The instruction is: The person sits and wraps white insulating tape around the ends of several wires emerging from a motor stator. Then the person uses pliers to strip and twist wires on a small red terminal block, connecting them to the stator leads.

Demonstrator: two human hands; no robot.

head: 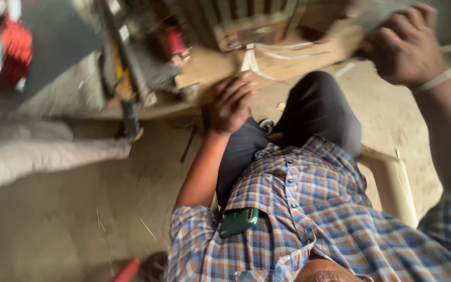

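Note:
The picture is blurred by motion. My left hand (232, 103) hangs over my dark-trousered knee (317, 107), fingers loosely curled, close to a flat brown board (220, 65) on the ground; I cannot tell whether it holds anything. My right hand (405, 47) is raised at the upper right with a pale band on the wrist, fingers closed around a grey object (374, 15) that is mostly hidden. I wear a blue and orange checked shirt (309, 209) with a green phone (239, 221) in the chest pocket.
A pale wooden seat edge (392, 183) shows beside my leg. A wooden frame or crate (246, 23) stands at the top. A pale, blurred limb of another person (43, 156) stretches across the left. Red items (11, 47) sit at the upper left. Dusty ground (79, 224) lies below.

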